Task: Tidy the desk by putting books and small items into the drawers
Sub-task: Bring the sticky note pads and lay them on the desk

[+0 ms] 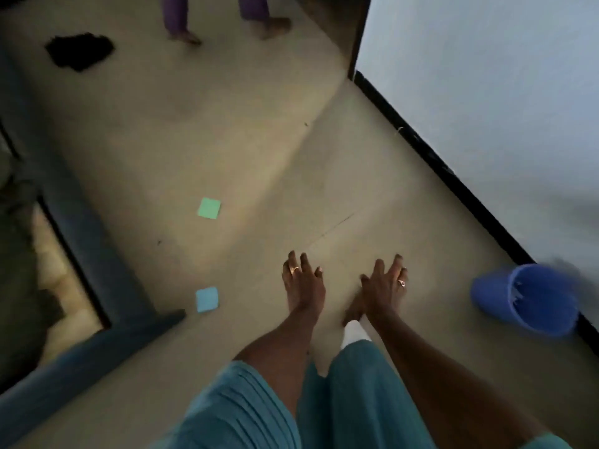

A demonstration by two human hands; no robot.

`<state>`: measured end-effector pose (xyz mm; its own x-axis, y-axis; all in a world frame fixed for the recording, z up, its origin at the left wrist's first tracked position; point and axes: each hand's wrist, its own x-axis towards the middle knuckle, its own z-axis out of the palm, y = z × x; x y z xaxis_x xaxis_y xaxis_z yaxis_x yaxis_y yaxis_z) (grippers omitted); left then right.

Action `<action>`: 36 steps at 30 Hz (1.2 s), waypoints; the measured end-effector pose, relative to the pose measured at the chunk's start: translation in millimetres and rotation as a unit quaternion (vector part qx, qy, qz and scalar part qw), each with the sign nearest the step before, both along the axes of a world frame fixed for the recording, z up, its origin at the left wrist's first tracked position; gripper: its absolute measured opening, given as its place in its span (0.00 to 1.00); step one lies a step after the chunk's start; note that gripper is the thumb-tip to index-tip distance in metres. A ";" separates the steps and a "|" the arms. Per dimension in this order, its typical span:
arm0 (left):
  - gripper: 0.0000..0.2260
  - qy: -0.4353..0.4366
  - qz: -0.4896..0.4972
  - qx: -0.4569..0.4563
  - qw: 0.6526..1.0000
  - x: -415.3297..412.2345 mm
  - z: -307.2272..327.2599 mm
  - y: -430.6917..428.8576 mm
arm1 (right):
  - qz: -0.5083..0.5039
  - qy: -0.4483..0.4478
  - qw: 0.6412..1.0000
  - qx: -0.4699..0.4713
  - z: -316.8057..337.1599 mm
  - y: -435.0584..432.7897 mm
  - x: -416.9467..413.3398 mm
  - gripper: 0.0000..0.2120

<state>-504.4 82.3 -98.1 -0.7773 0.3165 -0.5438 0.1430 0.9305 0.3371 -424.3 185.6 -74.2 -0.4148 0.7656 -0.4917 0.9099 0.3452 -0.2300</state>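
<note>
I look down at a beige floor. My left hand (303, 280) and my right hand (387, 283) hang side by side in front of me, fingers spread and straight, holding nothing. A ring shows on each hand. A green square sticky note (209, 208) lies on the floor ahead to the left. A blue square sticky note (207, 299) lies nearer, left of my left hand. No desk, drawer or book is in view.
A blue plastic bucket (525, 299) lies tipped by the white wall (486, 92) at right. A blue-framed piece of furniture (97, 254) runs along the left. A black cloth (79, 51) lies far left. Another person's legs (223, 17) stand at the top.
</note>
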 end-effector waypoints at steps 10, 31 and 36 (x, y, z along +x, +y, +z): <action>0.23 -0.041 0.313 -0.030 0.948 -79.9 -59.6 -163.6 | 0.305 -0.026 0.952 0.009 -50.1 -108.3 -153.0 0.20; 0.24 -0.208 0.763 -0.053 0.610 -155.1 -297.4 -252.7 | 0.607 -0.138 0.780 -0.062 -295.8 -185.8 -468.3 0.24; 0.30 -0.206 0.820 -0.035 0.532 -184.4 -423.3 -288.7 | 0.576 -0.152 0.798 -0.085 -427.9 -210.3 -522.8 0.22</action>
<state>-688.8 -206.4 -521.5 0.2135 -0.6363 -0.7413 -0.9540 -0.2992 -0.0179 -947.1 -24.7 -502.1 -0.6367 -0.1270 -0.7606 0.0334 0.9809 -0.1918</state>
